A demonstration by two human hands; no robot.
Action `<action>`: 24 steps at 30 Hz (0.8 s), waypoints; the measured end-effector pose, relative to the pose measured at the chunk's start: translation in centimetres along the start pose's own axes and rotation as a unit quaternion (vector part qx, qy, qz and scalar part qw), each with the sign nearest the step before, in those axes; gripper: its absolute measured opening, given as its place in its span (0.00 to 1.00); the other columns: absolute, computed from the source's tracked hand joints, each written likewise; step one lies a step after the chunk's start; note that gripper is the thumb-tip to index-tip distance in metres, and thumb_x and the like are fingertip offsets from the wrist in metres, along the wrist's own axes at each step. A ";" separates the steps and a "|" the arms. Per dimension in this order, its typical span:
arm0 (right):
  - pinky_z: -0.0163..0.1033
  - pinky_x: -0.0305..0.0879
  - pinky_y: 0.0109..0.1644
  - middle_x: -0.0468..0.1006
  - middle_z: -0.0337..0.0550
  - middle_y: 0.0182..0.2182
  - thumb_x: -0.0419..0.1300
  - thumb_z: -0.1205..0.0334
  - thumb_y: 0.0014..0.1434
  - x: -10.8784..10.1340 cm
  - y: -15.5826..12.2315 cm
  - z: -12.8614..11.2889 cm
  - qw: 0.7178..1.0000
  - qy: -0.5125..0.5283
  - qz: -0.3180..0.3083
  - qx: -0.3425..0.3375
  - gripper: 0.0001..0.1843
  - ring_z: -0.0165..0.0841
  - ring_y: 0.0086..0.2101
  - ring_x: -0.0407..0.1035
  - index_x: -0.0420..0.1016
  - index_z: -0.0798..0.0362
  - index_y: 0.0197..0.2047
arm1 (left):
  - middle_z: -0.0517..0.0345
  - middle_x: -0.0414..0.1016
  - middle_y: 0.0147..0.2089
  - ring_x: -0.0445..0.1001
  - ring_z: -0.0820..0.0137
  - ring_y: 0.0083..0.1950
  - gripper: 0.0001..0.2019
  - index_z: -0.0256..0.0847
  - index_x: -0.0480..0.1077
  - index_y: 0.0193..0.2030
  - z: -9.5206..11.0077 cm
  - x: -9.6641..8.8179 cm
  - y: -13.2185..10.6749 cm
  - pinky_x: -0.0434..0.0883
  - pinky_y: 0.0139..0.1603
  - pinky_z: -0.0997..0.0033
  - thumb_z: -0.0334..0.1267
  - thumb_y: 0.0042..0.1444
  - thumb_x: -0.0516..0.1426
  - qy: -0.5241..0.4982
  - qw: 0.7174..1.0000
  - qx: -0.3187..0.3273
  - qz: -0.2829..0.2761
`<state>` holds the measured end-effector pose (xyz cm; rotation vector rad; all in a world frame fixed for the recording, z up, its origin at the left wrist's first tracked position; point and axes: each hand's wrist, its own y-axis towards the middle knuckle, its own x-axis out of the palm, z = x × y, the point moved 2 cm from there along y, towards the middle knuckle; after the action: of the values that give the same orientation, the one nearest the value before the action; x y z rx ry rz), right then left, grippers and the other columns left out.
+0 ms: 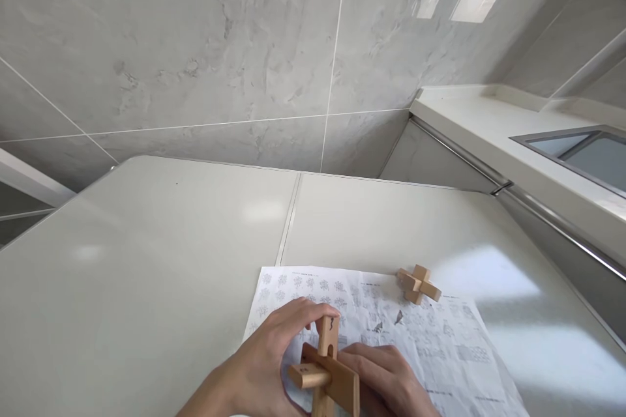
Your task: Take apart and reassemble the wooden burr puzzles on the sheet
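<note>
1. Left hand: curled round the left side of the wooden burr puzzle, with the fingers arched over the top and the fingertips at the upright bar. It is closed on the puzzle and holds it firmly.
2. Right hand: low on the right, fingers mostly straight and lying along the flat slat. The thumb is hidden behind the wood, so I can't tell whether it grips or just steadies.
3. The puzzle sits between both hands, just above the instruction sheet, at the bottom edge of the view. Its lower part is cut off by the frame.
4. Three pieces are visibly engaged: the upright bar, a cross bar poking out to the left, and the flat slat slanting across them.
5. Progress, as a judgement: part-built. The pieces are interlocked but the shape looks open and lopsided, not a closed knot. Piece count and what remains can't be read from here.
6. For comparison, a small finished burr lies on the sheet's far right corner, well apart from the hands. It is compact and looks fully locked.
7. The sheet lies flat on the white table, diagram side up. The print is too small to read.
8. Beyond that are the tiled wall and, to the right, a counter ledge.
</note>
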<state>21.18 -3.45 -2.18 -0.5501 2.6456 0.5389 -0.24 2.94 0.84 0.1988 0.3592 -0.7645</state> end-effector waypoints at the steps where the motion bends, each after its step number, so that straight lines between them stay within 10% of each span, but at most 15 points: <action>1: 0.38 0.72 0.36 0.88 0.47 0.42 0.55 0.60 0.78 0.0 0.0 -0.1 1.000 -0.002 -0.014 0.012 0.19 0.39 0.34 0.83 0.72 0.38 0.69 | 0.57 0.78 0.57 0.77 0.54 0.57 0.52 0.59 0.66 0.70 0.0 0.0 0.0 0.72 0.64 0.58 0.40 0.36 0.80 -0.002 1.000 -0.004 -0.002; 18: 0.32 0.68 0.31 0.78 0.40 0.28 0.54 0.53 0.79 1.1 -0.6 0.9 0.989 0.046 0.075 0.117 0.18 0.33 0.26 0.73 0.80 0.49 0.41 | 0.45 0.74 0.66 0.72 0.46 0.66 0.54 0.53 0.63 0.75 -1.1 0.3 0.0 0.69 0.71 0.47 0.62 0.43 0.76 -0.064 0.990 -0.120 0.049; 24: 0.32 0.72 0.31 0.80 0.41 0.32 0.54 0.60 0.79 0.8 -0.4 0.9 0.983 -0.044 0.175 0.041 0.13 0.32 0.27 0.75 0.80 0.46 0.55 | 0.43 0.70 0.70 0.70 0.44 0.70 0.50 0.54 0.61 0.75 -1.7 1.1 -0.3 0.65 0.74 0.44 0.67 0.49 0.72 -0.116 0.981 -0.133 0.082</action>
<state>20.95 -3.60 -3.35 -0.0309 2.6767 0.5354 -0.10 2.55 -1.15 -0.1105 0.2172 -0.5618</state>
